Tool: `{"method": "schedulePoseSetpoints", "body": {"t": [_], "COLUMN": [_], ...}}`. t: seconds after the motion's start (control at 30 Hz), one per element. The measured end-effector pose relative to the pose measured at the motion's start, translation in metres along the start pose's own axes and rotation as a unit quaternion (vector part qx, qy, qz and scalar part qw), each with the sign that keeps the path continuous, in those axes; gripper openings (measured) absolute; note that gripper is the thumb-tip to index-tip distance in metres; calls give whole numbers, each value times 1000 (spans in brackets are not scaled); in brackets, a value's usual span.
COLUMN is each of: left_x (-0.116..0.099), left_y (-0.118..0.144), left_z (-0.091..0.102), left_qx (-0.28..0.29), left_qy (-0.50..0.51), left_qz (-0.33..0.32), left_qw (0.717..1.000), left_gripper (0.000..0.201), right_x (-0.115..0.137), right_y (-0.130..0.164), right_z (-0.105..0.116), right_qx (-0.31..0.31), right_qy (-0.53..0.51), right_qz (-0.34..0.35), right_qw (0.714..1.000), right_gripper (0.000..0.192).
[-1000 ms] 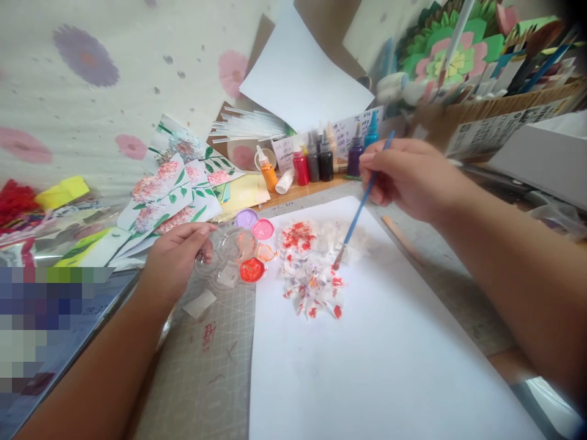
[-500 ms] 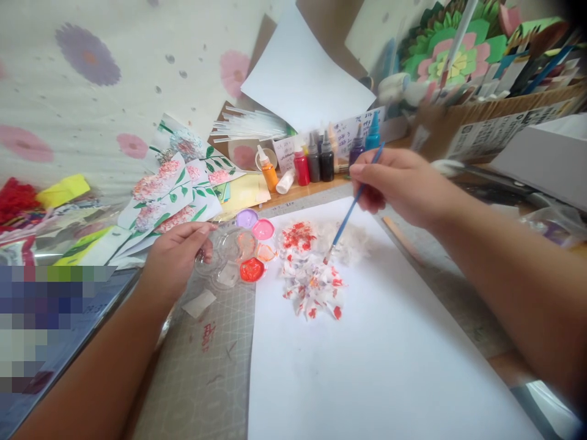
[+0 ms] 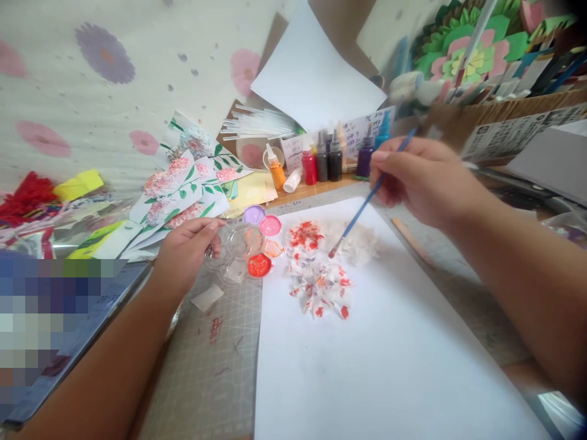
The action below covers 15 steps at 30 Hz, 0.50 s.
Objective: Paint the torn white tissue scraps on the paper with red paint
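Note:
My right hand (image 3: pixel 408 177) pinches a blue paintbrush (image 3: pixel 362 208), its reddish tip just over the upper edge of a crumpled white paper flower (image 3: pixel 321 290) dabbed with red. Behind that flower lie a red-speckled clump (image 3: pixel 306 234) and a pale, unpainted clump (image 3: pixel 360 241), all on a large white sheet (image 3: pixel 358 366). With thumb and fingers closed, my left hand (image 3: pixel 190 247) grips the rim of a clear plastic paint palette (image 3: pixel 224 260). Its wells hold purple, pink, light orange and bright red paint (image 3: pixel 259 265).
Paint bottles (image 3: pixel 323 159) stand in a row at the back. An orange bottle (image 3: pixel 276 171) is beside a white cap (image 3: pixel 292 181). Painted flower cards (image 3: pixel 183 189) lie at left. The grey cutting mat (image 3: pixel 202 360) is under the sheet; a cardboard box (image 3: pixel 518 122) of tools stands at right.
The brush tip has lifted slightly off the flower's upper petals, with my right hand drawn a little up and back. The whole view has shifted somewhat; my left hand keeps its hold on the palette.

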State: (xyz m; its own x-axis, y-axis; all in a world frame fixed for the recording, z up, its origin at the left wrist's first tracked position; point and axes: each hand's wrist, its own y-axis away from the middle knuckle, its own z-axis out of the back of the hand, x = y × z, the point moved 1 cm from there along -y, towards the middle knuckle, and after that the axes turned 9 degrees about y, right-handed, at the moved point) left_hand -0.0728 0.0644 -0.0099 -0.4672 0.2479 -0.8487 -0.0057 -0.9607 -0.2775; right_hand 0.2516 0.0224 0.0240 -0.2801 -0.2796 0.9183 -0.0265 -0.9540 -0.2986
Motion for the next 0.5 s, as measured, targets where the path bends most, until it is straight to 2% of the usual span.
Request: {"method": "schedulePoseSetpoints", "body": {"t": [0.17,0.3,0.5], "left_x": [-3,-6,-6], "left_y": [1,2,2], "left_z": [1,-1,0], "left_qx": [3,5,5], "left_qy": [28,38,40], "left_qz": [2,9,-4], "left_qw": [1000,999,999], "left_gripper": [17,17,17], "right_x": [-1,-1,1], "right_y": [1,1,2], "right_z": [-6,-6,-5], "right_qx": [48,18,30], "right_qy": [30,28,38], "right_qz": [-5,10,-5], "right_qw": [998,999,999], "right_gripper": [24,24,24]}}
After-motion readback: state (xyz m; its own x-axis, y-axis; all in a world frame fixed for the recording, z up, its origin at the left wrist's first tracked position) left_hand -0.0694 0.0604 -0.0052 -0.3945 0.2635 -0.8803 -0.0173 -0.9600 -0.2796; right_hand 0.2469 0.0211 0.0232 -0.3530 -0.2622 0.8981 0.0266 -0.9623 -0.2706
